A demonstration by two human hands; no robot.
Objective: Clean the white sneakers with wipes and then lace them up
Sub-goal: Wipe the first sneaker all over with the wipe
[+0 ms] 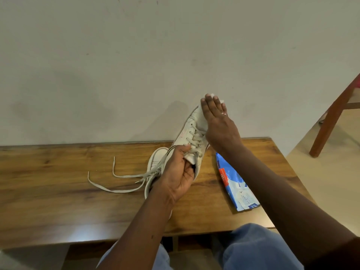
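Two white sneakers: one sneaker (191, 131) held up at 12 o'clock, a second sneaker (155, 162) lying on the one table (58, 182). One wipe (200, 115). One blue wipes packet (233, 182) at 3 o'clock. Two hands: left hand (178, 175), right hand (216, 121).

Under my right hand (216, 121) the wipe (200, 115) looks like soft, matt white cloth, pressed on the sneaker (187, 135) — smooth leather-like upper, scuffed and dull. Its laces (194, 142) are flat woven fabric, greyish. Below my left hand (177, 174) the table (58, 191) is varnished wood, grain showing, with a faint sheen. Right of my wrist the wipes pack (233, 184) is glossy plastic film — crinkled.
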